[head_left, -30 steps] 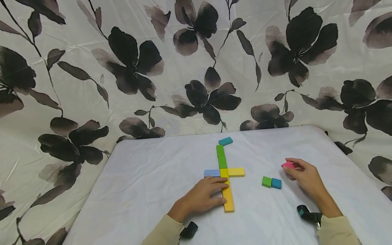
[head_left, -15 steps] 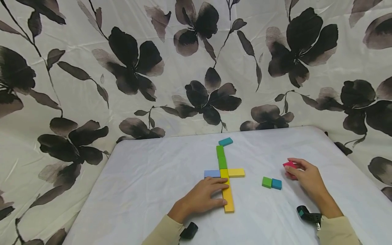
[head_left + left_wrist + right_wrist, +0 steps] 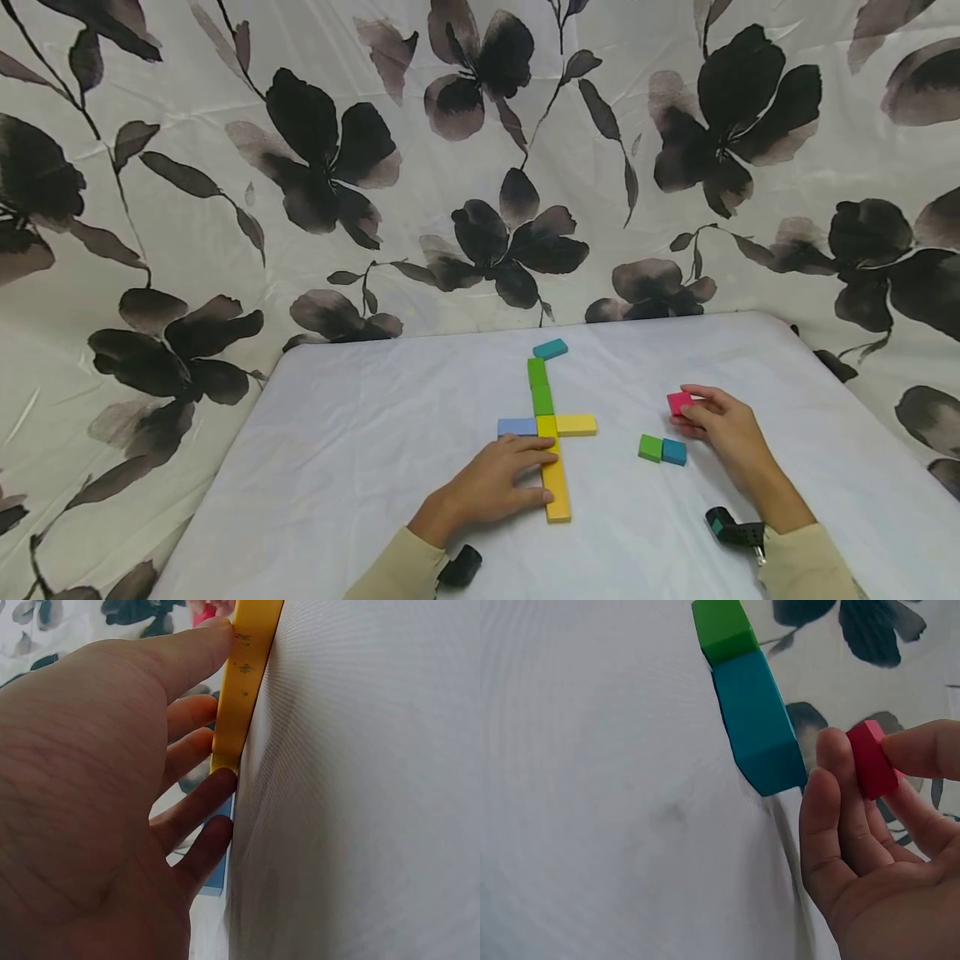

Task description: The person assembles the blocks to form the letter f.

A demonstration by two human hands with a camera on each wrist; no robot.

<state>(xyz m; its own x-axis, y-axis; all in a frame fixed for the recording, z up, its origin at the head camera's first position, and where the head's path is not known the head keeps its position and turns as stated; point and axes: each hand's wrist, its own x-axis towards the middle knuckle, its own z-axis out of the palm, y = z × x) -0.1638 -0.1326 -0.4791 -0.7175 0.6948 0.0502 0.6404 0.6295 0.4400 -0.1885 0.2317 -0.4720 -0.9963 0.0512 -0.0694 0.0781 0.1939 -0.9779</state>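
My right hand [image 3: 723, 429] pinches a small pink block [image 3: 678, 403] between thumb and fingers, above the right side of the table. The right wrist view shows the same pink block [image 3: 870, 757] held at the fingertips. My left hand [image 3: 495, 479] rests against a column of yellow blocks [image 3: 557, 496], its fingers loosely spread and touching the left side and top. At the column's upper end, a light blue block [image 3: 517, 427] lies left and a yellow block [image 3: 577, 425] right. Several green blocks [image 3: 542, 400] extend upward, with a teal block [image 3: 551, 348] tilted at the top.
A loose green block [image 3: 650, 448] and a blue block [image 3: 674, 452] lie side by side, just left of my right hand. White cloth covers the table [image 3: 337, 467]. A floral curtain [image 3: 405, 167] hangs behind its far edge.
My right hand has turned the pink block in its fingers and shifted left with it, nearer the loose green and blue blocks. My left hand has stayed on the yellow column.
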